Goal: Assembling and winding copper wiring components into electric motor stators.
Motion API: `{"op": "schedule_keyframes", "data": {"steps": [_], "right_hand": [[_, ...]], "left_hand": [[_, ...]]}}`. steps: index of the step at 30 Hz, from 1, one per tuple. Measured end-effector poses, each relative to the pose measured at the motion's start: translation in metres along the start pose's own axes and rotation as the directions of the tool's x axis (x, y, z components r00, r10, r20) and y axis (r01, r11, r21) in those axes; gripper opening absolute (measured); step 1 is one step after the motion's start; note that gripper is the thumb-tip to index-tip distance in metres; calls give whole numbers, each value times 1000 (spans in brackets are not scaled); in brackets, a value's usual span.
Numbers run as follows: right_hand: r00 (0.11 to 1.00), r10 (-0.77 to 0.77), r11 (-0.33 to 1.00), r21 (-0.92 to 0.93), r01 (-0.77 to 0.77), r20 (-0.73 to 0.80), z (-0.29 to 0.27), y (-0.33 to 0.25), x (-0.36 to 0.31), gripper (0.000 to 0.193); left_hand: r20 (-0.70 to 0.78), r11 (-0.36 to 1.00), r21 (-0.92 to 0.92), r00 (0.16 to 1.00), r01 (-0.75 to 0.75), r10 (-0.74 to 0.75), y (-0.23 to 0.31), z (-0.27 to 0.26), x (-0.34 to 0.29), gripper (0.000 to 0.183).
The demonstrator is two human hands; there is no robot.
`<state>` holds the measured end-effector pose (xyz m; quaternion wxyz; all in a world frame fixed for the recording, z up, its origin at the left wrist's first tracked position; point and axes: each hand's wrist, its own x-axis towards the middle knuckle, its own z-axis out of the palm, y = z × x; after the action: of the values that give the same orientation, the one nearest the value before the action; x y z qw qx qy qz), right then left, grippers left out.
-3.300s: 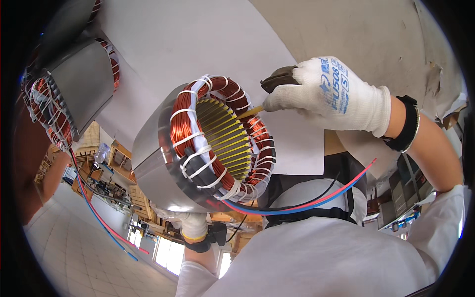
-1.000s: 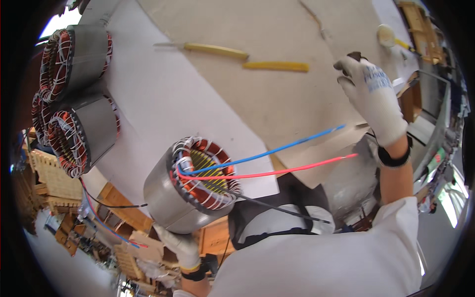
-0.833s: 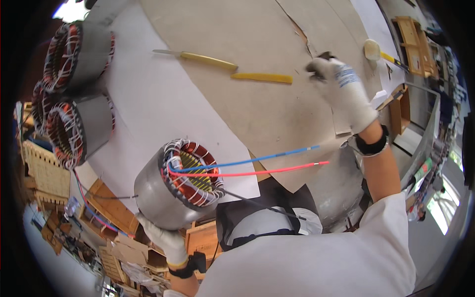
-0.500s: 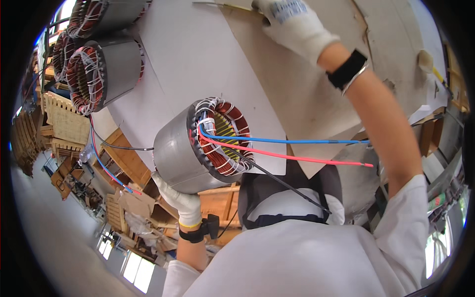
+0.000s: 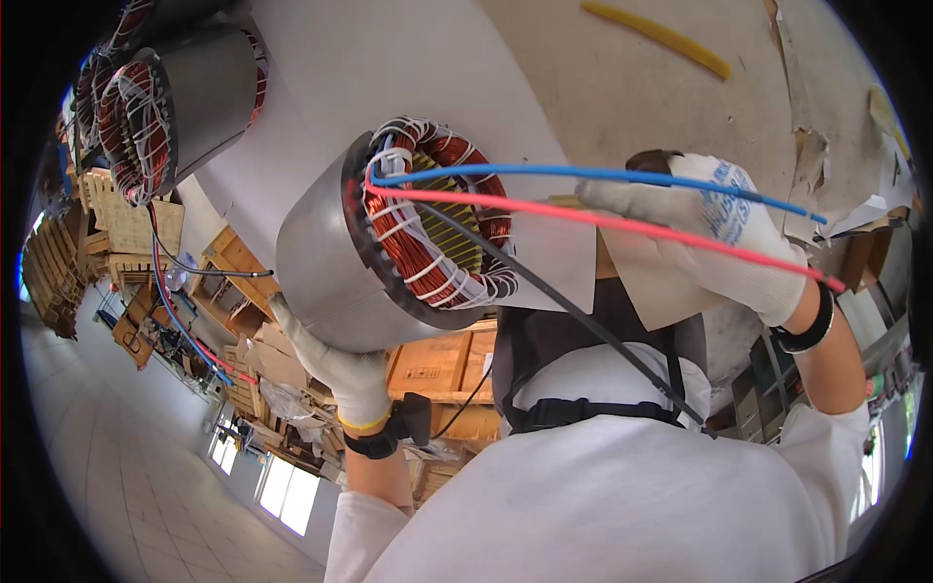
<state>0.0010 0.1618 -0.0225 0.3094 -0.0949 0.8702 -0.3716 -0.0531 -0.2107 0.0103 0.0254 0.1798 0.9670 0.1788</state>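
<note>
A grey motor stator with copper-red windings laced in white cord lies on its side, its open end toward me. My left hand, in a white glove, is closed against the lower left of its shell; the fingertips are partly hidden. Blue wire, red wire and black wire run out from the windings to the right. Behind the blue and red wires is my gloved right hand, fingers together and pointing left. A dark patch shows at its upper edge; what it holds is hidden.
More stators stand at the upper left, with wires hanging down. White paper and tan cardboard cover the work surface. A yellow strip lies at the far side. Wooden crates and pallets stand below.
My right hand has come from the far side back toward me, beside the wires. The yellow strip now shows on the cardboard. My left hand stays at the stator, and the view has shifted.
</note>
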Motion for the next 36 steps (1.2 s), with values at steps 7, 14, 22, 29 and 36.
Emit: {"op": "schedule_keyframes", "data": {"steps": [7, 14, 22, 29, 36], "right_hand": [[863, -215, 972, -17, 233, -457, 20, 20, 13, 36], [988, -149, 977, 145, 153, -41, -31, 8, 34, 44], [792, -373, 877, 95, 471, -483, 2, 13, 45, 48], [972, -136, 990, 13, 141, -191, -2, 7, 31, 32], [980, -75, 993, 73, 90, -185, -2, -1, 20, 34]], "left_hand": [[144, 360, -813, 757, 458, -637, 6, 6, -1, 64], [-76, 899, -362, 953, 248, -293, 2, 9, -9, 66], [-63, 885, -420, 966, 201, -250, 5, 12, -5, 65], [-19, 924, -334, 978, 187, -206, 13, 9, 1, 60], [-46, 844, -477, 952, 246, -303, 7, 11, -4, 58]]}}
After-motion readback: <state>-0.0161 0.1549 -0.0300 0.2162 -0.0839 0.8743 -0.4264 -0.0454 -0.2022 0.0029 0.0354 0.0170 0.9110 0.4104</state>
